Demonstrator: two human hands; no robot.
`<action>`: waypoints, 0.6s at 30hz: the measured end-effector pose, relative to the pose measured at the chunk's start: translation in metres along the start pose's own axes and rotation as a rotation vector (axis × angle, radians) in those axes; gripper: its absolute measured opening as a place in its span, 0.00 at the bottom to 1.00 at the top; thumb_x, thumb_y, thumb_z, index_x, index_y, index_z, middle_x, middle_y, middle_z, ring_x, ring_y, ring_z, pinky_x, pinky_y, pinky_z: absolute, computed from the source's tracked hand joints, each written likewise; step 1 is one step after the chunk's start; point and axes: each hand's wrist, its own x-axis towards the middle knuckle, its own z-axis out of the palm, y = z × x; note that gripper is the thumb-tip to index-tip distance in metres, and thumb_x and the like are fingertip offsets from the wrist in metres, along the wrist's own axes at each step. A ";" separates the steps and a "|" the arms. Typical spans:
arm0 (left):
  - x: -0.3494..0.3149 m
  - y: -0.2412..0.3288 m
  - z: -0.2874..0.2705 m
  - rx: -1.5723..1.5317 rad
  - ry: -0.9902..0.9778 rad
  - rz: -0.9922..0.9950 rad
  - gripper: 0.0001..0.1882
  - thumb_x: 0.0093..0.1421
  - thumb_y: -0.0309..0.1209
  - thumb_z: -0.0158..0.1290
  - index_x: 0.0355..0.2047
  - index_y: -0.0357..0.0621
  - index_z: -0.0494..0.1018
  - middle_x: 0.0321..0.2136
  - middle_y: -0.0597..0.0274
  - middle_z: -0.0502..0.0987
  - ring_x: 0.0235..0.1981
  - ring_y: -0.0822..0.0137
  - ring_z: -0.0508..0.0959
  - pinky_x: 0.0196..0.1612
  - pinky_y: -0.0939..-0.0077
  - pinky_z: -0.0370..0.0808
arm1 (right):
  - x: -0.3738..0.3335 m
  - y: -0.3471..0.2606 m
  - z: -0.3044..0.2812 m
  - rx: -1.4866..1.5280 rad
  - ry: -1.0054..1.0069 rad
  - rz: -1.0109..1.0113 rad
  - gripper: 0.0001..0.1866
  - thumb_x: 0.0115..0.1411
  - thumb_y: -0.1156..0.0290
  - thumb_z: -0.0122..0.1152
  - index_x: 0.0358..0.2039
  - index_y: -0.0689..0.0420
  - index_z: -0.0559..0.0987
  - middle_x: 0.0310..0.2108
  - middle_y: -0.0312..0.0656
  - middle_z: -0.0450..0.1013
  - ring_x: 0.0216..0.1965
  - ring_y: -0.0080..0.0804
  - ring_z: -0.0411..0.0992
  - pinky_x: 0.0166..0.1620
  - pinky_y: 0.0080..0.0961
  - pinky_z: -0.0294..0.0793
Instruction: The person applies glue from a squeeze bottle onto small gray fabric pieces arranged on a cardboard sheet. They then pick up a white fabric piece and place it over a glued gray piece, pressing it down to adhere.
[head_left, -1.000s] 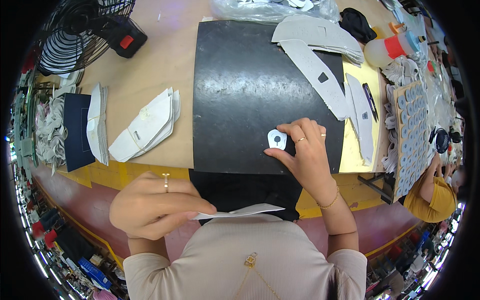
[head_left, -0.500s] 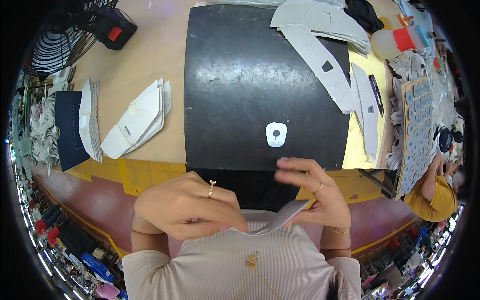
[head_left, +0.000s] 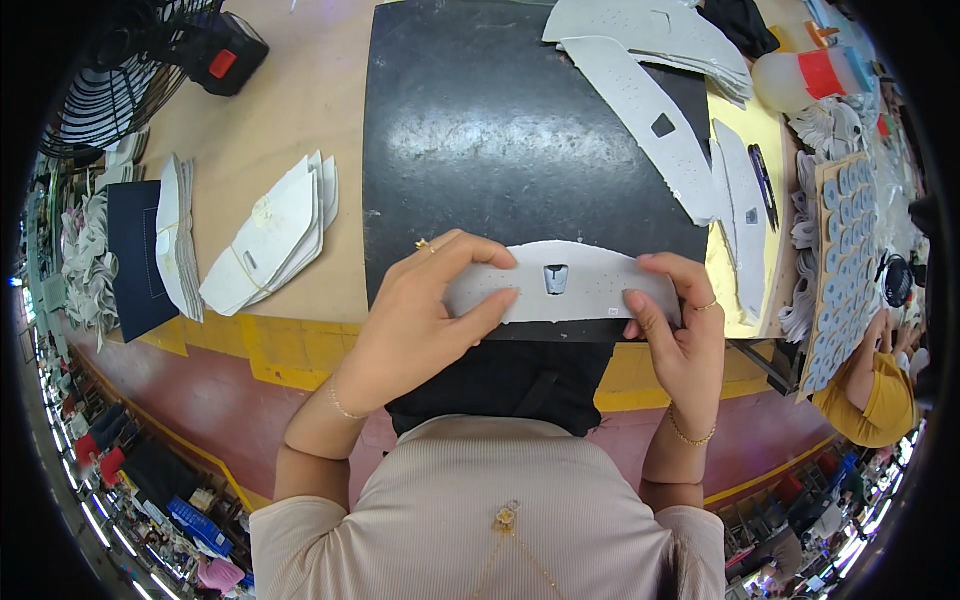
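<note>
A pale grey, curved flat panel (head_left: 585,290) with small perforations lies over the near edge of the black mat (head_left: 520,150). My left hand (head_left: 420,315) grips its left end between thumb and fingers. My right hand (head_left: 690,325) pinches the right end, thumb on top. Something light and dark shows through the small cutout (head_left: 556,280) in the panel's middle. The small white rounded piece seen on the mat earlier is covered by the panel. A similar panel with a cutout (head_left: 640,120) rests at the mat's right side, beside stacked pale panels (head_left: 690,45).
Banded white pieces (head_left: 275,235) lie left of the mat, near a dark blue sheet (head_left: 135,260) and a fan (head_left: 130,80). At the right are a pen (head_left: 763,185), a bottle with a red band (head_left: 815,75) and a board of round grey pieces (head_left: 840,270). Another person's yellow sleeve (head_left: 870,400) shows beyond.
Both hands have moved forward from my chest to the mat with the panel. It was bent and edge-on; now it lies nearly flat, covering where the small white piece was.
</note>
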 end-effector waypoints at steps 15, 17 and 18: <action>0.007 -0.010 0.009 0.148 0.063 0.069 0.12 0.50 0.27 0.58 0.34 0.38 0.72 0.30 0.56 0.74 0.26 0.59 0.75 0.28 0.73 0.73 | 0.014 0.008 0.011 -0.358 0.096 -0.268 0.09 0.43 0.77 0.69 0.26 0.59 0.78 0.24 0.39 0.70 0.25 0.27 0.70 0.26 0.19 0.67; 0.008 -0.010 0.009 0.148 0.062 0.062 0.12 0.50 0.27 0.58 0.34 0.38 0.72 0.30 0.56 0.74 0.26 0.59 0.75 0.28 0.73 0.72 | 0.015 0.007 0.010 -0.358 0.090 -0.248 0.09 0.43 0.77 0.69 0.26 0.59 0.78 0.24 0.39 0.70 0.25 0.27 0.70 0.26 0.19 0.66; 0.008 -0.010 0.009 0.149 0.061 0.055 0.11 0.50 0.27 0.58 0.34 0.38 0.72 0.29 0.56 0.74 0.26 0.59 0.75 0.28 0.74 0.72 | 0.016 0.007 0.010 -0.358 0.087 -0.238 0.09 0.43 0.77 0.69 0.26 0.59 0.78 0.24 0.39 0.70 0.25 0.27 0.70 0.26 0.19 0.66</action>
